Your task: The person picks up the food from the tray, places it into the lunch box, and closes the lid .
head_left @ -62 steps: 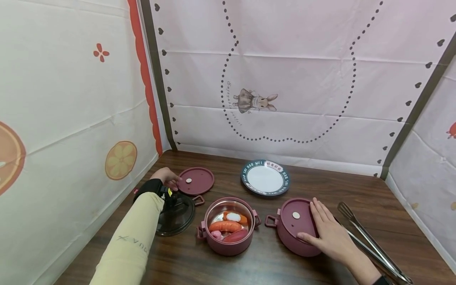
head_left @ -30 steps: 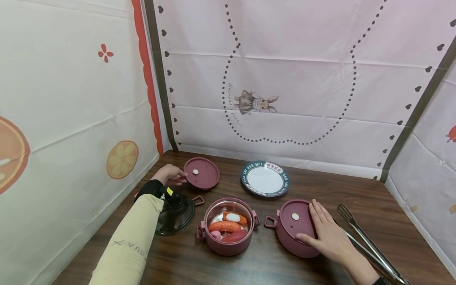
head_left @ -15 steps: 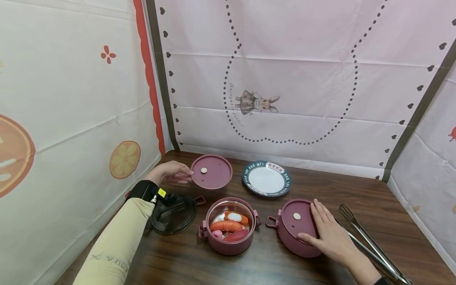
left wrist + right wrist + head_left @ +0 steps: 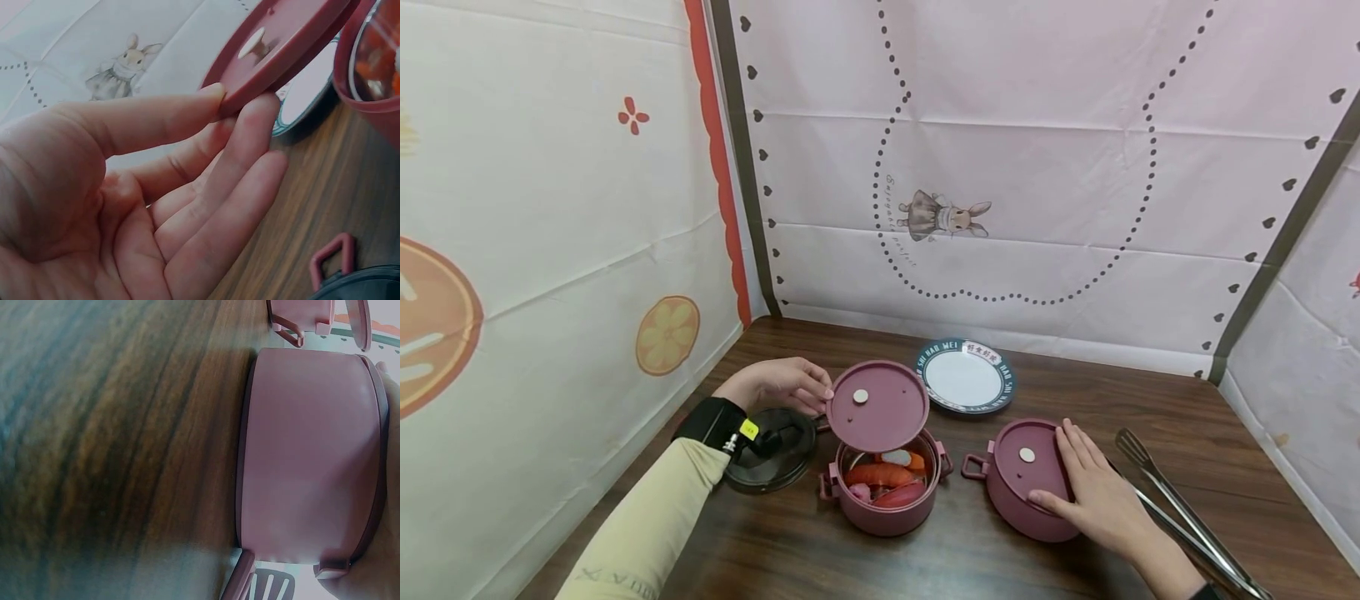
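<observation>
Operator: 2 bare hands, 1 sleeved arm, wrist-mounted hardware.

The left arm [image 4: 655, 521] wears a pale yellow long sleeve with faint grey lettering printed near the near end of the forearm. A black band [image 4: 715, 421] wraps the left wrist and carries a small yellow tag plus a short silver stud on its right side. The left hand [image 4: 778, 385] is ungloved. The right hand [image 4: 1101, 500] is ungloved, with a dark cuff edge just visible at the near frame border.
</observation>
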`<state>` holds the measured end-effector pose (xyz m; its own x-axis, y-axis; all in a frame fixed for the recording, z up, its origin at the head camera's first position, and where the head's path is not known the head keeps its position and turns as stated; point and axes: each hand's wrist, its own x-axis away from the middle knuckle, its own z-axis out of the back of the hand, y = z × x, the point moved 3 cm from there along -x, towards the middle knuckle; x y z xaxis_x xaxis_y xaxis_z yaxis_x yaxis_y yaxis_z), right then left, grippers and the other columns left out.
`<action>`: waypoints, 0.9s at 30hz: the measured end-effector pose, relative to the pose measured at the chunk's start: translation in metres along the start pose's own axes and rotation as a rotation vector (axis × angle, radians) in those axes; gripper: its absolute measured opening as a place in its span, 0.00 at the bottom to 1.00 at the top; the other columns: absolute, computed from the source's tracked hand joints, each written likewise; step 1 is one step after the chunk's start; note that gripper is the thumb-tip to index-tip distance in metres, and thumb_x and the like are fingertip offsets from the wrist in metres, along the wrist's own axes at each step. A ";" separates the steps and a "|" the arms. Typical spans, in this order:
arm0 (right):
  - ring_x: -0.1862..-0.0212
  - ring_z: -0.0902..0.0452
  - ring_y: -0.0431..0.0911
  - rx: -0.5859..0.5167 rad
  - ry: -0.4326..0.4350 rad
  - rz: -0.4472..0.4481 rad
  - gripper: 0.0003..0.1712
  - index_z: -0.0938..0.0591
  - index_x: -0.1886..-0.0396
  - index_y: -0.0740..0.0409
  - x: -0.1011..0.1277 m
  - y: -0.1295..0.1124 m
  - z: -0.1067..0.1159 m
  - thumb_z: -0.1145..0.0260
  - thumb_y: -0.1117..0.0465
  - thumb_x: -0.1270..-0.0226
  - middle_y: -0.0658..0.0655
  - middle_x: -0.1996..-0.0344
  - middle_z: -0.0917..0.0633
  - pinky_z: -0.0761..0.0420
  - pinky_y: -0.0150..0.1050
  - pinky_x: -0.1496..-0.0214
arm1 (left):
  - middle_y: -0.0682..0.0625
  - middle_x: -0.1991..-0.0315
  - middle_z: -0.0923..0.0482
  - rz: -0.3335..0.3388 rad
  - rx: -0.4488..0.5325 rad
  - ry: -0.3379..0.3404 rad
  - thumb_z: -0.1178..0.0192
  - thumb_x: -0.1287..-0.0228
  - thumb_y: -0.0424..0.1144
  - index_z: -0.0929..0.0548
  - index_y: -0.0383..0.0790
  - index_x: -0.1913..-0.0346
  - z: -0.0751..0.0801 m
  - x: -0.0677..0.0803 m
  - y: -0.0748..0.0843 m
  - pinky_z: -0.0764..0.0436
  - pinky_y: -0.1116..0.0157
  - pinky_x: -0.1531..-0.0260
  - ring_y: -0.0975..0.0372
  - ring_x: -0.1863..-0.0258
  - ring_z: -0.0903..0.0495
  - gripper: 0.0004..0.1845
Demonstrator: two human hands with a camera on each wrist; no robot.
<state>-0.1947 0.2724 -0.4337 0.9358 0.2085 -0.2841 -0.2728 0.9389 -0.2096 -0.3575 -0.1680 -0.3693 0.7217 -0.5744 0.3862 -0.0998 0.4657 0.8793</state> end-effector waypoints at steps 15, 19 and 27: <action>0.24 0.45 0.64 -0.004 0.007 0.010 0.59 0.40 0.25 0.70 -0.001 -0.001 0.003 0.34 0.31 0.41 0.70 0.24 0.41 0.33 0.61 0.30 | 0.53 0.71 0.15 0.021 -0.102 -0.142 0.39 0.31 0.36 0.17 0.41 0.64 -0.025 -0.002 -0.023 0.13 0.64 0.58 0.66 0.69 0.15 0.03; 0.23 0.46 0.63 -0.012 -0.002 -0.001 0.60 0.40 0.25 0.69 -0.001 -0.001 0.001 0.34 0.30 0.41 0.69 0.23 0.42 0.34 0.61 0.30 | 0.52 0.71 0.15 0.041 -0.120 -0.111 0.39 0.31 0.36 0.17 0.39 0.63 -0.030 -0.003 -0.021 0.12 0.62 0.57 0.66 0.69 0.15 0.04; 0.24 0.45 0.64 -0.019 0.010 -0.001 0.60 0.40 0.25 0.69 -0.001 0.000 0.000 0.34 0.31 0.42 0.70 0.24 0.41 0.34 0.61 0.30 | 0.52 0.72 0.14 0.071 -0.246 -0.059 0.38 0.32 0.37 0.16 0.36 0.63 -0.040 -0.004 -0.014 0.13 0.63 0.59 0.66 0.71 0.15 0.06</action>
<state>-0.1953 0.2723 -0.4340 0.9339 0.2049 -0.2930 -0.2763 0.9337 -0.2278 -0.3316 -0.1456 -0.3940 0.6773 -0.5693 0.4660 0.0262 0.6517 0.7580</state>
